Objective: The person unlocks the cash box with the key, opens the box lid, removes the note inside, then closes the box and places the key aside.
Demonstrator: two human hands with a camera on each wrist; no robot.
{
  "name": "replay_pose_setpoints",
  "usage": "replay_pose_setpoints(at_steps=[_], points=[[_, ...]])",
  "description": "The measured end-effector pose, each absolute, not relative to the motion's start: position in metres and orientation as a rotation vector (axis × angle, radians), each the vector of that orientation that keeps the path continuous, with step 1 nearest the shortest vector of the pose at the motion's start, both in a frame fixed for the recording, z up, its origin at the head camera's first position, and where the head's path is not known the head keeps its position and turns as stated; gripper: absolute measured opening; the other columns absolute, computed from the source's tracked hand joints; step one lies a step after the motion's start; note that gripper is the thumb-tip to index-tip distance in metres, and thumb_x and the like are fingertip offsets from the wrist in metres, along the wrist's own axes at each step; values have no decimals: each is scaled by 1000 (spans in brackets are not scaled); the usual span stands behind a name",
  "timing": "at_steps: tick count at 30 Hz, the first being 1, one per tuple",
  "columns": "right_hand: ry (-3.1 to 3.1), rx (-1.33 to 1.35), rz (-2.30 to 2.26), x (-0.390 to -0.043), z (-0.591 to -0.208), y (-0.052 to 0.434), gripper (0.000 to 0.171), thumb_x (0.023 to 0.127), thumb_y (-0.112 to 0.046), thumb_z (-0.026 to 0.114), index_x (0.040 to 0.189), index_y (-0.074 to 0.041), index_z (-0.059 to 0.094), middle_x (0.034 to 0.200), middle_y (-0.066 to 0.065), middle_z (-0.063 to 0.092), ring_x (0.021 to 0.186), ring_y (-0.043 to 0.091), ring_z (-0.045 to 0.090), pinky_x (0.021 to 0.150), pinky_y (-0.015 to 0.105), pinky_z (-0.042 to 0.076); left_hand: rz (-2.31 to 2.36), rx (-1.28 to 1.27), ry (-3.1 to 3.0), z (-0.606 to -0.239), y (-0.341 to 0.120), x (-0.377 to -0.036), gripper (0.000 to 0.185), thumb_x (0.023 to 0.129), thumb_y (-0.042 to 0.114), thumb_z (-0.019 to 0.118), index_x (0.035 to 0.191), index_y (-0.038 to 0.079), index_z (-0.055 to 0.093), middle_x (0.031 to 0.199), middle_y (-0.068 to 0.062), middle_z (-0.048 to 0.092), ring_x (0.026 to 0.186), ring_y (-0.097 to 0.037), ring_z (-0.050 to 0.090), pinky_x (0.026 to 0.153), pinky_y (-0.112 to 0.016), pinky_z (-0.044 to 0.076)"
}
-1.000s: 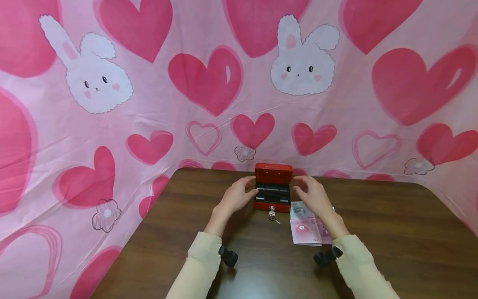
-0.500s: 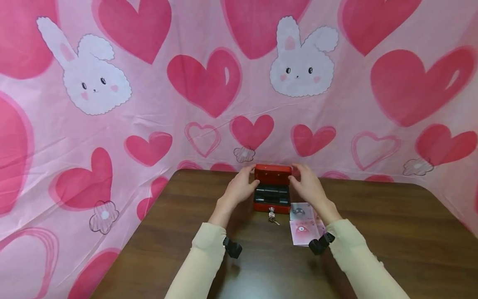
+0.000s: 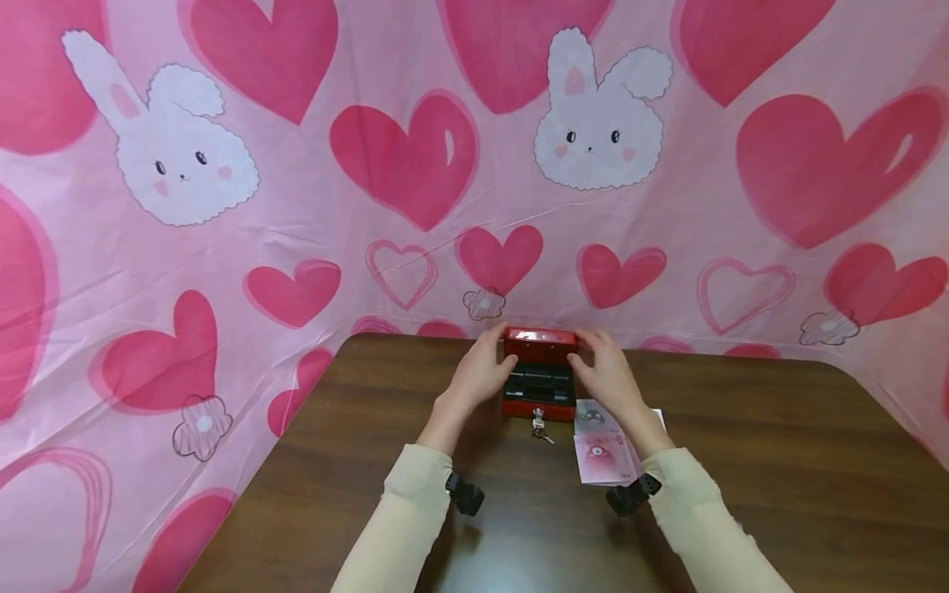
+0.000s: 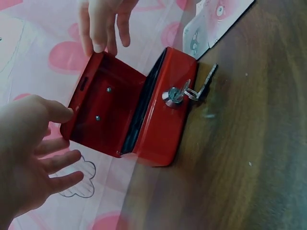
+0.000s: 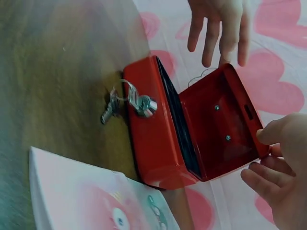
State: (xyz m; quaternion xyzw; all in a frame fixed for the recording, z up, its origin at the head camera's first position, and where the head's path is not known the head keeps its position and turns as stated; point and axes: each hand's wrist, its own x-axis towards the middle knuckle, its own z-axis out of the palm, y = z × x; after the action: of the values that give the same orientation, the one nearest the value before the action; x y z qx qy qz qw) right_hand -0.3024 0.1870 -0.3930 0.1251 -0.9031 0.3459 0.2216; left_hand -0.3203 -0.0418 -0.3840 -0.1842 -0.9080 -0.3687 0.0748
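Two hands on the raised red lid

Both hands stood at the far end of the dark wooden surface point(image 3: 741, 461), one at each side of a small red cash box point(image 3: 539, 408) with its lid point(image 3: 540, 345) tilted up. The left hand point(image 3: 482, 372) was at the lid's left edge, fingers spread and only lightly bent; from the left wrist view its thumb tip met the corner of the lid while the other fingers hung just beside it, gripping nothing. The right hand point(image 3: 606, 371) mirrored it at the lid's right edge, thumb against the rim and fingers point(image 5: 268, 179) loosely bent right by the lid's outer face; whether they actually pressed on it could not be told. Between the two hands, the box showed a black tray point(image 3: 539, 384) inside. A key point(image 4: 175, 95) sat in the front lock, with more keys dangling from its ring onto the surface. Just below the right hand, beside the box, lay a small stack of pink banknotes point(image 3: 604, 457). Beyond both hands hung a pink cloth backdrop point(image 3: 296, 206) with hearts and rabbits.
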Motion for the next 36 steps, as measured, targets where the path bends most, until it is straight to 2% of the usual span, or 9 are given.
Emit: replay_pose_setpoints(at_steps=[9, 14, 15, 17, 20, 22, 30, 33, 36], points=[[-2409, 262, 1065, -283, -403, 179, 44, 92, -15, 66, 131, 5, 61, 130, 25, 61, 124, 40, 56, 108, 53, 41, -1144, -509, -2698, -393, -48, -310, 51, 97, 21, 61, 145, 8, 51, 141, -12, 57, 131, -28, 54, 111, -46, 42], [-2323, 184, 1137, -278, -408, 174, 37, 92, -12, 67, 127, 2, 65, 126, 22, 66, 116, 37, 63, 102, 47, 48, -1192, -464, -2671, -398, -48, -304, 49, 97, 20, 61, 144, 8, 52, 140, -11, 57, 129, -28, 56, 111, -46, 43], [-2298, 164, 1157, -277, -409, 173, 36, 92, -11, 67, 126, 2, 66, 124, 21, 67, 114, 36, 65, 100, 43, 50, -1201, -463, -2666, -399, -48, -303, 49, 97, 20, 61, 144, 8, 52, 139, -11, 58, 128, -28, 56, 110, -46, 44], [-2242, 124, 1201, -275, -412, 171, 34, 92, -9, 67, 125, 1, 67, 121, 19, 70, 108, 33, 68, 93, 27, 54, -1221, -461, -2658, -402, -48, -299, 49, 97, 19, 61, 143, 9, 52, 136, -11, 60, 125, -27, 58, 110, -46, 44], [-2152, 73, 1273, -271, -416, 169, 33, 92, -7, 68, 124, 0, 68, 114, 16, 73, 101, 31, 72, 82, 5, 48, -1241, -461, -2637, -406, -49, -295, 47, 97, 18, 62, 142, 9, 54, 133, -11, 62, 123, -27, 60, 109, -45, 45], [-2111, 49, 1306, -269, -419, 168, 32, 92, -7, 68, 124, -2, 69, 112, 14, 75, 99, 30, 72, 78, -3, 42, -1266, -457, -2608, -409, -49, -293, 45, 96, 17, 62, 141, 9, 56, 131, -10, 64, 122, -27, 61, 108, -45, 45], [-2077, 25, 1335, -263, -428, 168, 25, 91, -7, 68, 115, -3, 73, 107, 14, 76, 94, 25, 74, 75, -1, 44, -1321, -432, -2542, -415, -49, -286, 39, 95, 14, 63, 133, 6, 63, 122, -11, 67, 117, -26, 63, 106, -44, 47], [-2076, 9, 1355, -262, -431, 168, 23, 91, -8, 70, 112, -3, 74, 104, 14, 76, 87, 10, 73, 73, 0, 45, -1349, -434, -2514, -418, -49, -283, 36, 94, 12, 63, 129, 3, 65, 119, -12, 68, 115, -27, 63, 104, -45, 48], [-2095, -24, 1364, -261, -433, 169, 19, 91, -11, 70, 108, -5, 75, 100, 13, 77, 78, -6, 64, 71, 2, 45, -1383, -426, -2508, -422, -48, -282, 36, 94, 12, 64, 129, 3, 65, 118, -11, 67, 112, -27, 64, 103, -45, 49]])
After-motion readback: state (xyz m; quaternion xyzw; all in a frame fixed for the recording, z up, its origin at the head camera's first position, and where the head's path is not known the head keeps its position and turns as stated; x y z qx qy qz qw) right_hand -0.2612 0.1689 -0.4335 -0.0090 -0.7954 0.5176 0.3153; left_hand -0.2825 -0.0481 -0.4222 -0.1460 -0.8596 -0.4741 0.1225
